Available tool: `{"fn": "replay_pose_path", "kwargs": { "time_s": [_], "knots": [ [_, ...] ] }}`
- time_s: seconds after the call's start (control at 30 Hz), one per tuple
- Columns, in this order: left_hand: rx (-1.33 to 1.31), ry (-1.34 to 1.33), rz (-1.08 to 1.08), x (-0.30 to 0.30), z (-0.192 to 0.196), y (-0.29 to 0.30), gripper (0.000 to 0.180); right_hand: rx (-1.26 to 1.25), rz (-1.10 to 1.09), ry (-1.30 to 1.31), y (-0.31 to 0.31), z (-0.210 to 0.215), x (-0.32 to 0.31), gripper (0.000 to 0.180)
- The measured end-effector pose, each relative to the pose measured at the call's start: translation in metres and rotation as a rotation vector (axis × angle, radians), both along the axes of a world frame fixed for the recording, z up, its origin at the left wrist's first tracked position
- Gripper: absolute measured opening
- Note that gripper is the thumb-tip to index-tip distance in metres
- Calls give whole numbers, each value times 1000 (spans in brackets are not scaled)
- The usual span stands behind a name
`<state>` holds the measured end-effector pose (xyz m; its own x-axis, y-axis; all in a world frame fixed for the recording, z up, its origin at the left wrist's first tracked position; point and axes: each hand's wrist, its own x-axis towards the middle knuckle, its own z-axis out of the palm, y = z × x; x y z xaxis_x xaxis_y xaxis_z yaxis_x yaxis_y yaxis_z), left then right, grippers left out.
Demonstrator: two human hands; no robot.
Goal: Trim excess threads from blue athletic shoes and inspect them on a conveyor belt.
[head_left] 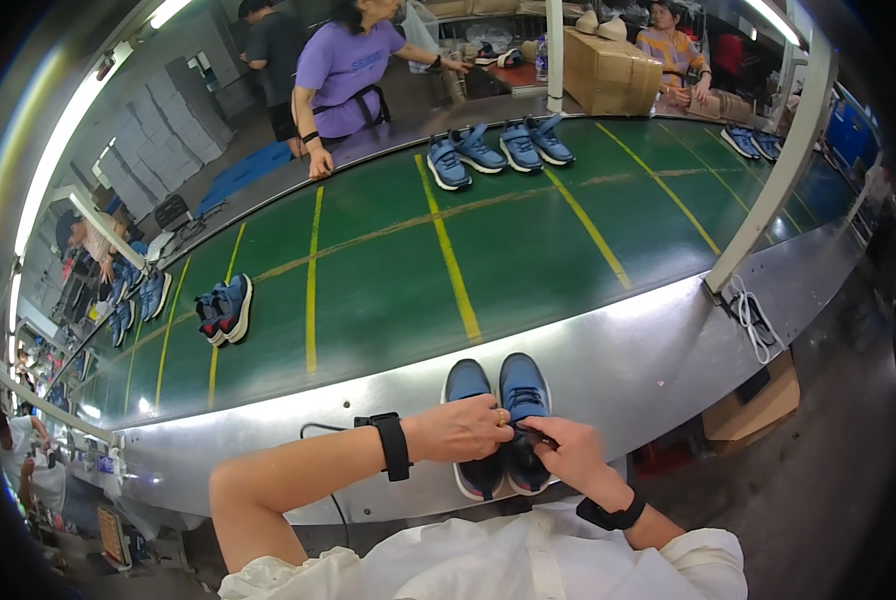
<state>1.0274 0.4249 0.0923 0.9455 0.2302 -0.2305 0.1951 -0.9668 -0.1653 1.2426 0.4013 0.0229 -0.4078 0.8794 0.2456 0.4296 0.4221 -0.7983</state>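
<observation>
A pair of blue sneakers with white soles stands side by side on the metal ledge in front of me, toes pointing away. My left hand [465,427] reaches across the left sneaker [468,380], its fingers pinched at the inner side of the right sneaker [524,384], near its strap. What those fingertips hold is hidden. My right hand [574,456] is closed on the right sneaker at the ankle opening, thumb and fingers gripping its upper edge near the strap. Dark wristbands sit on both my wrists.
Beyond the ledge [638,350] runs a green conveyor belt [378,270] with yellow lines. Sneaker pairs [503,148] stand at its far side, another pair [226,308] at left. A metal post [768,170] rises at right beside a white cable [753,320]. A person in purple [346,75] stands opposite.
</observation>
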Motion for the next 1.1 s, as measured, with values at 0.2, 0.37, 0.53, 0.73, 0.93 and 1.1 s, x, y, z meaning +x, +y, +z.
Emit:
{"fn": "replay_pose_path", "kwargs": {
  "time_s": [0.2, 0.37, 0.53, 0.73, 0.93, 1.1],
  "knots": [
    [16, -30, 113, 3, -4, -14, 8, 6, -31, 42, -2, -8, 3, 36],
    [45, -219, 276, 0, -20, -28, 15, -17, -6, 45, 0, -6, 8, 37],
    [91, -472, 560, 16, -15, -66, 30, -237, 36, 308, 1, -15, 17, 29],
    [-103, -381, 813, 59, -27, -90, 54, -436, 28, 464, 5, -23, 21, 26],
    [-226, -486, 855, 55, -35, -52, 49, -658, -22, 543, 11, -17, 40, 24],
    [-125, -579, 845, 17, -38, 10, 48, -547, -264, 431, 21, -36, 75, 22]
  ]
}}
